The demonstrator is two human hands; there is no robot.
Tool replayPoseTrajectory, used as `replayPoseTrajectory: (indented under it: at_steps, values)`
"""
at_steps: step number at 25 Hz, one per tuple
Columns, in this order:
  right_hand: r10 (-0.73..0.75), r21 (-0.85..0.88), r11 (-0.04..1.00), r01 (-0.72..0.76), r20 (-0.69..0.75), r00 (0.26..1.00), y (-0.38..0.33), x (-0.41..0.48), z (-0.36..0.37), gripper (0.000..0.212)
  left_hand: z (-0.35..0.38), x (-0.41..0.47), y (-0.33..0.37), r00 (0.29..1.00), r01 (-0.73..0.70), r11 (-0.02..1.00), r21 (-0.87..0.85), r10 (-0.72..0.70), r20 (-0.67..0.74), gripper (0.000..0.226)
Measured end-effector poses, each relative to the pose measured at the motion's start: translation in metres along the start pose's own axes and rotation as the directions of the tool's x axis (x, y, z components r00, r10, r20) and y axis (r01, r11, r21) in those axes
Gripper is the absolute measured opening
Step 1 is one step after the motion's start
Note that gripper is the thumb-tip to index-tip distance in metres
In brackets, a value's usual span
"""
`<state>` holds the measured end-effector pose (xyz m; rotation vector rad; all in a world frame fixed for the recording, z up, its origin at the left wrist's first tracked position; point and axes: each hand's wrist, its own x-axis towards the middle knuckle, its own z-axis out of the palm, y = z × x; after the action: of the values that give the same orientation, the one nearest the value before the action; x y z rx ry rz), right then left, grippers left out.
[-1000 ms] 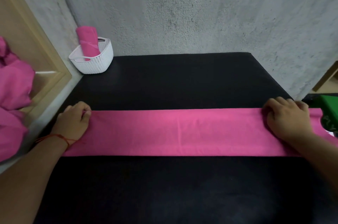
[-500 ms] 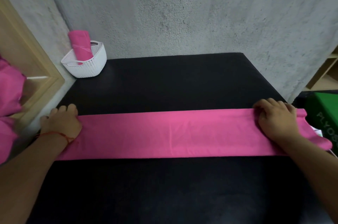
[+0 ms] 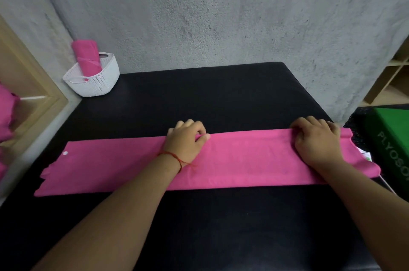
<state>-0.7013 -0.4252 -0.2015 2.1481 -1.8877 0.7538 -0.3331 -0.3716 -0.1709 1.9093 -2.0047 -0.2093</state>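
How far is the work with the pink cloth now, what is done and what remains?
Done: the pink cloth lies folded into a long strip across the black table, and one rolled cloth stands in the white basket. In hand: the left hand pinches its far edge near the middle; the right hand grips it near the right end. Left: likely another fold or rolling, then the basket.

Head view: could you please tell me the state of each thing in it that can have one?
pink towel: folded into a long strip, flat across the black table.
left hand: fingers curled, pinching the towel's far edge near its middle.
right hand: fingers curled on the far edge near the right end.
white basket: upright, not empty.
rolled towel: rolled up, standing tilted in the basket.
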Motion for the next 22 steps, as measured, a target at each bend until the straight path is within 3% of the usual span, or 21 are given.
replayPoseTrajectory:
  at_steps: [4, 8, 11, 13, 15, 17, 19, 22]
  values:
    - [-0.026, -0.088, 0.996, 0.032, 0.069, 0.997, 0.003, 0.000, -0.002, 0.032, 0.013, -0.004, -0.007, 0.995, -0.012, 0.997, -0.072, 0.005, -0.096, 0.013]
    - [-0.271, -0.142, 0.942, 0.304, 0.211, 0.939, 0.038, 0.018, -0.022, 0.036, 0.015, -0.003, -0.004, 0.992, -0.021, 0.999, -0.047, 0.015, -0.126, 0.011]
    - [-0.160, -0.250, 0.933, 0.259, 0.356, 0.921, 0.074, 0.041, -0.035, 0.042, 0.019, -0.002, -0.007, 0.988, -0.006, 1.000, -0.010, 0.004, -0.153, 0.010]
    - [-0.073, -0.388, 0.899, 0.204, 0.327, 0.942, 0.088, 0.047, -0.037, 0.045, 0.021, -0.001, -0.005, 0.988, -0.009, 1.000, 0.010, 0.010, -0.157, 0.010]
    - [-0.054, -0.480, 0.859, 0.180, 0.263, 0.963, 0.075, 0.046, -0.036, 0.036, 0.020, -0.003, -0.001, 0.988, 0.002, 0.999, 0.050, 0.006, -0.156, 0.008]
    - [-0.087, -0.415, 0.890, 0.186, 0.246, 0.965, 0.031, 0.036, -0.037, 0.029, 0.016, -0.005, 0.007, 0.990, 0.064, 0.980, 0.190, -0.038, -0.137, 0.014]
    - [-0.123, -0.174, 0.971, 0.166, 0.236, 0.964, -0.032, 0.016, -0.038, 0.035, 0.012, -0.006, 0.031, 0.990, 0.106, 0.942, 0.319, -0.071, -0.121, 0.035]
    - [-0.214, 0.151, 0.974, 0.166, 0.395, 0.894, -0.116, -0.026, -0.030, 0.056, 0.015, -0.023, 0.085, 0.998, 0.000, 0.986, 0.167, 0.010, -0.059, 0.048]
